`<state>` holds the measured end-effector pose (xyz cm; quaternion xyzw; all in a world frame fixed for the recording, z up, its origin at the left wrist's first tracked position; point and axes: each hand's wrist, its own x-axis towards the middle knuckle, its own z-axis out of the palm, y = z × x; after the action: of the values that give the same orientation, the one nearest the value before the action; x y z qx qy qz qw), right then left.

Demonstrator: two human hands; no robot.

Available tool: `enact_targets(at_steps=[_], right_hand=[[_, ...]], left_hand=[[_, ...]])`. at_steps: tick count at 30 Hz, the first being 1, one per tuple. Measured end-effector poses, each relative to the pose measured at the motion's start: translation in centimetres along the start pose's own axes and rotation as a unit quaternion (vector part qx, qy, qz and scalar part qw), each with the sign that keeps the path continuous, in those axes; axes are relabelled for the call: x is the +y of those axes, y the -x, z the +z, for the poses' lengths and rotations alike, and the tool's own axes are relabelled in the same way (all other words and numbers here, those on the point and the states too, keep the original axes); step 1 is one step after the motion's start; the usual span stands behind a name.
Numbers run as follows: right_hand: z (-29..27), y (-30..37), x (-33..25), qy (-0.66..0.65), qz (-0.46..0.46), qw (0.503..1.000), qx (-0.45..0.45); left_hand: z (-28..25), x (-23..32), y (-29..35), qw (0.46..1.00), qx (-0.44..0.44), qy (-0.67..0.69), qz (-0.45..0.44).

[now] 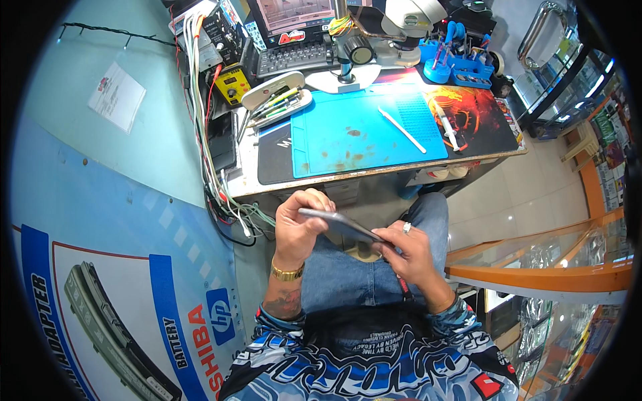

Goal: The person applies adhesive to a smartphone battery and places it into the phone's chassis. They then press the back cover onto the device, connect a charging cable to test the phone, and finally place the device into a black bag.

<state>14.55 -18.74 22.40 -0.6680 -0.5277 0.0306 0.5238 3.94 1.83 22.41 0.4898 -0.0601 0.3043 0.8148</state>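
Note:
A thin dark smartphone (342, 224) is held edge-on above my lap, between both hands. My left hand (302, 217) grips its left end, with the thumb below and the fingers curled over the top. At the other end, my right hand (406, 250) pinches the phone's corner between thumb and fingers. The phone tilts down toward the right, and its faces are mostly hidden at this angle. Beyond the hands, a blue silicone work mat (374, 144) covers the front of the workbench, and a white pen-like tool (402, 130) lies on it.
Left of the mat sits an open case of tweezers and tools (277, 107). A syringe (448, 128) lies to the right. Behind stand a microscope (408, 20), a keyboard (294, 60) and a blue tool holder (468, 70). Cables (200, 134) hang at the bench's left edge.

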Motion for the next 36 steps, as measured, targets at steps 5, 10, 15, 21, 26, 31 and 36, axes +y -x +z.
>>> enact_targets(at_steps=[5,10,15,21,26,31,36], right_hand=[[-1.1,-1.2,0.4,0.155,-0.173,0.971,0.066],[-2.0,-1.8,0.2,0.204,-0.23,0.944,0.12],[-2.5,-2.3,0.2,0.222,-0.245,0.934,0.135],[-3.0,-1.9,0.5,0.239,-0.25,0.927,0.143],[-3.0,-1.6,0.4,0.238,-0.238,0.93,0.145],[-0.7,-1.6,-0.7,-0.025,-0.072,0.995,0.065],[1.9,0.1,-0.3,-0.395,0.309,0.862,0.076]], left_hand=[[-1.1,1.2,-0.1,0.978,-0.178,-0.072,0.087],[0.1,3.2,-0.1,0.954,-0.26,-0.127,0.084],[0.2,3.4,0.6,0.951,-0.241,-0.171,0.087],[0.7,3.3,0.7,0.95,-0.211,-0.209,0.099],[0.7,3.1,0.6,0.954,-0.182,-0.199,0.134],[1.2,0.9,1.2,0.993,-0.005,-0.012,0.119],[3.9,-0.6,1.6,0.974,0.184,-0.101,-0.088]])
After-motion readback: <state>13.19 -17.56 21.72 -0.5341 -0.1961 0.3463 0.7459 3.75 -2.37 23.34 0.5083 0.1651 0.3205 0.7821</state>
